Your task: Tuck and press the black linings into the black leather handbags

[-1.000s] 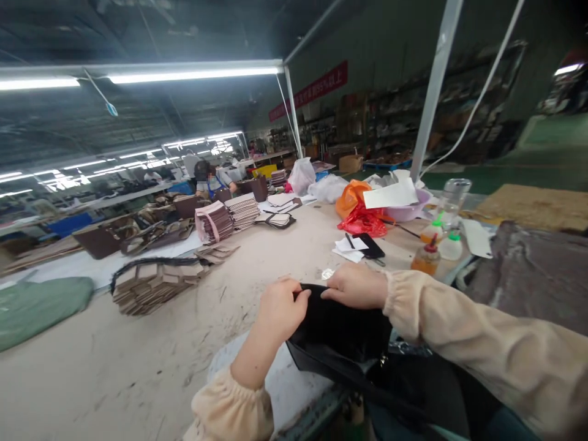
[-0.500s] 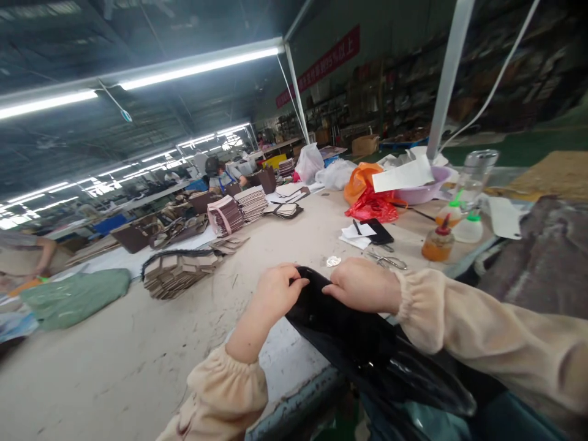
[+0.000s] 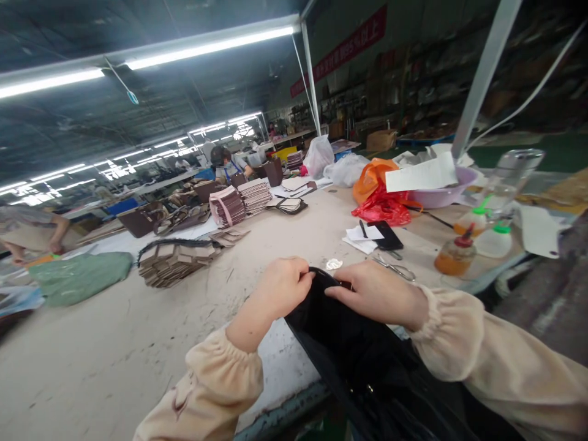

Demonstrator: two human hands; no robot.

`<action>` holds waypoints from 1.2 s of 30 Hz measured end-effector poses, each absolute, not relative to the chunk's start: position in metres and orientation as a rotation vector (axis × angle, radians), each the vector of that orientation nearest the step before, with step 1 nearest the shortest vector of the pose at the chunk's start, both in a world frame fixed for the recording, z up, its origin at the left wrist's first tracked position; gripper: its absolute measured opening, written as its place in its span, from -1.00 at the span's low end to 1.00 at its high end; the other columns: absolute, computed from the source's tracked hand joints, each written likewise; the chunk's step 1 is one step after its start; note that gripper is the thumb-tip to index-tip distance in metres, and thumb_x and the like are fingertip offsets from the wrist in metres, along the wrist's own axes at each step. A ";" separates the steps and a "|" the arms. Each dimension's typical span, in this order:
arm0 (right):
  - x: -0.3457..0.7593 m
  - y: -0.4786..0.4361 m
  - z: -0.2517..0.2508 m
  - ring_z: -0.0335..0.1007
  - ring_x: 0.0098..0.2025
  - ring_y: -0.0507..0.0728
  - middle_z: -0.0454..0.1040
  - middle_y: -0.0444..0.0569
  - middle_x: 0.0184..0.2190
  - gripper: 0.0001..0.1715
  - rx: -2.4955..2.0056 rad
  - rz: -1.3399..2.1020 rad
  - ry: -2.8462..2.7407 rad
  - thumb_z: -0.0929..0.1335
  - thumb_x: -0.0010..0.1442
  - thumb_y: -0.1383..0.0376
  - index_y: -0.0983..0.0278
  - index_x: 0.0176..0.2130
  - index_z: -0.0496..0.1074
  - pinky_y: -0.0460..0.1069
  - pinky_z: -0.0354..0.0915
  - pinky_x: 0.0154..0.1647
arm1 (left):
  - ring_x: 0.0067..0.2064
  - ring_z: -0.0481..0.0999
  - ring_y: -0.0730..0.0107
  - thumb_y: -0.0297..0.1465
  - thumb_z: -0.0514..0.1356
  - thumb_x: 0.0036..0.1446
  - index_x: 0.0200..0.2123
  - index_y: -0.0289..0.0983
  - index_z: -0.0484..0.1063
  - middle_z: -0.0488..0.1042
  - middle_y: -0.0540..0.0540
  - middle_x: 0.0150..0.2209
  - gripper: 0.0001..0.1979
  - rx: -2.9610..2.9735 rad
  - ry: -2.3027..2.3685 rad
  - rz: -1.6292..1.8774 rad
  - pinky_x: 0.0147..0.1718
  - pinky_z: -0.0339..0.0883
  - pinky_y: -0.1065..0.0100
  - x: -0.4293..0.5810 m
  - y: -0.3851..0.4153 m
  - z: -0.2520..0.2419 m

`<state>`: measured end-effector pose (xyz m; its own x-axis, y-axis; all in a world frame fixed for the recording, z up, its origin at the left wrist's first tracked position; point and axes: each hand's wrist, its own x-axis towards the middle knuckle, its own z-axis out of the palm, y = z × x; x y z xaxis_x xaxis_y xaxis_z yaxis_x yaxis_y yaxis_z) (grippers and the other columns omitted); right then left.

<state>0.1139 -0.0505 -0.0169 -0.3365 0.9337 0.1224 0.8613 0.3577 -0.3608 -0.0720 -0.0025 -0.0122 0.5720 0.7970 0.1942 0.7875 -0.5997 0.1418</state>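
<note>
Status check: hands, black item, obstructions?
Left hand and right hand gripping black item at its rim. Opening gapes. Scissors beyond right hand; nothing seen blocking.

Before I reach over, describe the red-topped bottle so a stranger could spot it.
Find the large beige tabletop, then look near its right edge, past the right hand. A squat bottle of orange liquid stands there; its red top distinguishes it from the green-topped bottles.

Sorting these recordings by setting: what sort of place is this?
Probably a leather-goods workshop: strip lights overhead, a pink-banded stack of flat pieces on the worktable, and what look like brown bags farther left.
</note>
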 end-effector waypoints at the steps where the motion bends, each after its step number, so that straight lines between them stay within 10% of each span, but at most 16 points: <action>1: 0.112 -0.047 -0.017 0.37 -0.47 0.08 0.51 -0.02 -0.51 -0.58 -1.590 0.325 -2.316 0.23 0.18 0.05 0.25 -0.49 0.47 -0.07 0.10 -0.45 | -0.44 0.35 0.45 -0.34 0.06 0.12 -0.54 -0.27 0.38 0.44 -0.03 -0.49 -0.76 2.760 1.390 0.356 -0.44 0.11 0.39 -0.072 -0.001 -0.012; 36: 0.096 -0.018 -0.018 0.33 -0.49 0.05 0.48 -0.06 -0.55 -0.54 -1.683 0.122 -2.417 0.17 0.21 0.14 0.24 -0.56 0.43 -0.04 0.02 -0.47 | -0.47 0.39 0.36 -0.37 0.05 0.09 -0.49 -0.26 0.48 0.47 -0.09 -0.50 -0.77 2.707 1.466 0.320 -0.48 0.11 0.33 -0.062 0.002 -0.010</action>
